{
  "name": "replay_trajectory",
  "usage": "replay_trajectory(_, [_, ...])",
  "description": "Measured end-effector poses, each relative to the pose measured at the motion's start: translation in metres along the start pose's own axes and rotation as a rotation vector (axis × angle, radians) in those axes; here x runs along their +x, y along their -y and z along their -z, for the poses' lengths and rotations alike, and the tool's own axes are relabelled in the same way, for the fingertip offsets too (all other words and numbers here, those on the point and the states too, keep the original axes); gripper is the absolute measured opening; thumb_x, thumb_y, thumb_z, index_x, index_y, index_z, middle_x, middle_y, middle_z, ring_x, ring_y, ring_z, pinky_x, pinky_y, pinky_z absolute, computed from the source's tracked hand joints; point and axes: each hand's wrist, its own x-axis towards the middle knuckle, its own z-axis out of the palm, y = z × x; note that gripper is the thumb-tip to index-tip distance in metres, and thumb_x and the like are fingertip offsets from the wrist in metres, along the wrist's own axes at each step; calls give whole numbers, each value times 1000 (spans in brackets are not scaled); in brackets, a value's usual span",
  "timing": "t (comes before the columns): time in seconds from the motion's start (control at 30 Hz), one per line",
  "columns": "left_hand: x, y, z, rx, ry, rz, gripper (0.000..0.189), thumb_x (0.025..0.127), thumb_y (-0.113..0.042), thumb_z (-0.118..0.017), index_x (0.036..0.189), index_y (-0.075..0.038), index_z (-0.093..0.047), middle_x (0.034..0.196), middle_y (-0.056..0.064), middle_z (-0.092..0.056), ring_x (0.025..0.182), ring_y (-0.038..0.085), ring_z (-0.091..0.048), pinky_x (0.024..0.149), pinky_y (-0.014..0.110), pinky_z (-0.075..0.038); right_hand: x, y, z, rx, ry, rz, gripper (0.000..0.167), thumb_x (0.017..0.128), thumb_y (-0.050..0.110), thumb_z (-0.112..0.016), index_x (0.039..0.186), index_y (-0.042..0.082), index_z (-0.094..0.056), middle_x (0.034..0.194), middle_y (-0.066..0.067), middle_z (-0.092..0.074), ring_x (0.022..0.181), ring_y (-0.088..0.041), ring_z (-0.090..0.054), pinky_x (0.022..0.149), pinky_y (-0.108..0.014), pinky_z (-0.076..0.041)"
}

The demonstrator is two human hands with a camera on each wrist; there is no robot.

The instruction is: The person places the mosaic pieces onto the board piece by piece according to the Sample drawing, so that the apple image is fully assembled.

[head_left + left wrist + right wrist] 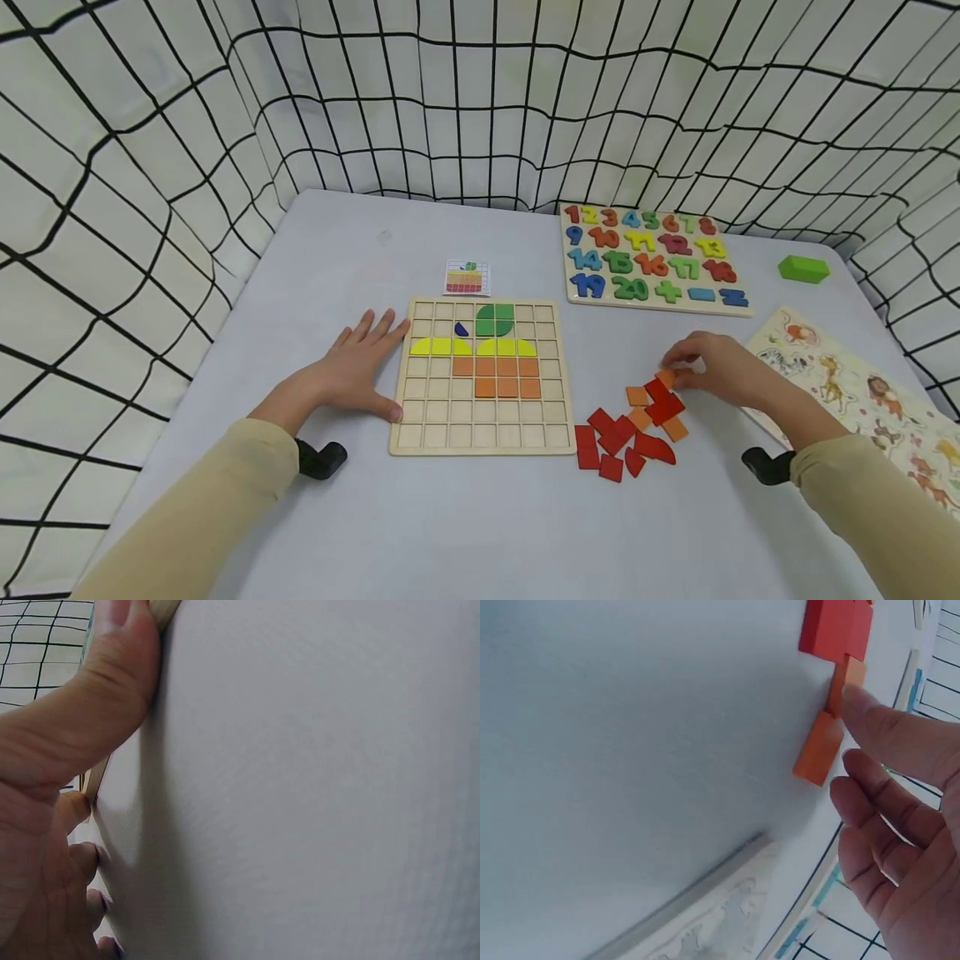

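The left hand (356, 367) lies with its fingers spread wide, touching the left edge of the grid board (435, 435), which holds green, yellow, orange and dark blue pieces (507, 367). The right hand (720, 377) is narrow – its thumb and fingers pinch an orange square (666, 378) at the far end of the loose red and orange tiles (617, 436), which lie just right of the grid board

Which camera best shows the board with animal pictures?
The head view: much of the animal board and its colored animals show, though the right arm covers part. The right wrist view catches a washed-out corner; the left wrist view, none.
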Motion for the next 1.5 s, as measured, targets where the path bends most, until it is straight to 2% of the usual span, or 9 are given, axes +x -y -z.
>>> replay_trajectory(0.13, [-1,1,-1,-7,-4,8,132,70,-51,-90,164,-4,-12,171,24,1,157,49,9,124,70,-1,2,2,-5,-5,-8,26,27,88,8,-79,114,7,-74,108,-7,-71,104,-26,-63,89,-44,-60])
replay_trajectory(0.33, [-2,3,-2,-6,-6,17,132,69,-51,-91,164,-4,-12,171,24,1,157,49,9,124,70,-1,3,7,-8,-29,-45,-5,20,87,4,-79,104,9,-71,100,-5,-69,102,-29,-63,90,-47,-60])
replay_trajectory(0.53, [-3,4,-1,-10,2,5,132,70,-51,-91,164,-4,-12,171,24,1,157,48,9,124,70,-1,9,20,-7,18,-93,-45,13,91,6,-76,99,11,-67,97,-5,-69,94,-23,-61,78,-33,-58])
replay_trajectory(0.63, [-3,4,0,-6,1,6,132,70,-51,-91,164,-4,-12,171,24,1,157,49,9,124,70,-1,21,41,-10,39,-144,-20,11,92,8,-75,99,11,-68,98,-7,-70,95,-25,-64,79,-35,-60])
replay_trajectory(0.77, [-3,5,-1,-5,-1,8,132,70,-51,-91,164,-4,-12,171,25,1,157,49,8,123,70,-1,45,78,-24,40,-175,83,9,91,8,-77,96,12,-70,96,-5,-70,95,-22,-65,86,-39,-61])
replay_trajectory(0.87, [-4,4,-2,-6,-3,7,131,70,-50,-91,164,-4,-12,171,25,0,157,49,8,123,71,-2,62,111,-35,61,-143,162,8,91,9,-77,94,12,-70,95,-2,-70,93,-20,-65,86,-37,-60])
replay_trajectory(1.13, [-6,-2,1,-16,-14,8,131,69,-50,-91,164,-4,-14,171,25,-1,157,49,8,124,70,-2,91,186,-63,140,-14,267,4,95,16,-74,98,13,-74,94,2,-72,89,-14,-62,85,-28,-58])
replay_trajectory(1.3, [-4,0,1,-3,-13,5,131,70,-52,-91,165,-6,-13,172,23,1,157,48,9,124,69,-1,97,209,-75,124,20,299,8,96,17,-73,101,12,-77,94,2,-74,86,-12,-61,82,-24,-56])
replay_trajectory(1.5, [-1,2,0,3,-16,-5,133,69,-52,-91,164,-5,-12,171,24,0,157,49,8,123,71,-2,97,217,-84,80,17,309,8,96,16,-73,99,11,-77,93,0,-75,83,-12,-61,76,-23,-55])
